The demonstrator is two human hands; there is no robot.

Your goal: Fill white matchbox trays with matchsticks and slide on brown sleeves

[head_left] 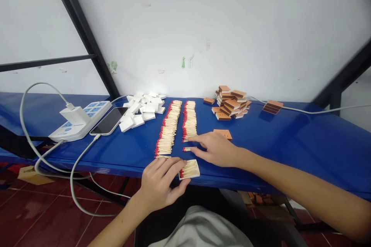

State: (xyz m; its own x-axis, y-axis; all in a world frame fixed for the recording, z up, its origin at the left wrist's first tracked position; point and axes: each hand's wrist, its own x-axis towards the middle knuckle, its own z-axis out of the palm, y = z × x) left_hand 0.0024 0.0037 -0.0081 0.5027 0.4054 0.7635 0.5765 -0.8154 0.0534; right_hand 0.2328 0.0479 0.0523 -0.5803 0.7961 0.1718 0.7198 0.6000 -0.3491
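My left hand (164,179) grips a small white matchbox tray (198,170) at the blue table's front edge, thumb below and fingers above. Red-tipped matches (189,169) lie inside it. Beyond it, my right hand (216,148) has thumb and index finger apart. The index fingertip touches the near end of the right row of matches (189,121). By the thumb tip lie a few separate matches (187,149). A longer row of matches (169,129) runs parallel on the left. An orange matchbox sleeve (222,134) lies flat just behind my right hand.
White empty trays (142,108) are heaped at the back left, near a phone (109,120) and a power strip (94,112) with looping cables. Stacked brown-and-orange matchboxes (230,102) stand at the back right. Another brown-striped block of boxes (272,107) sits farther right by a cable.
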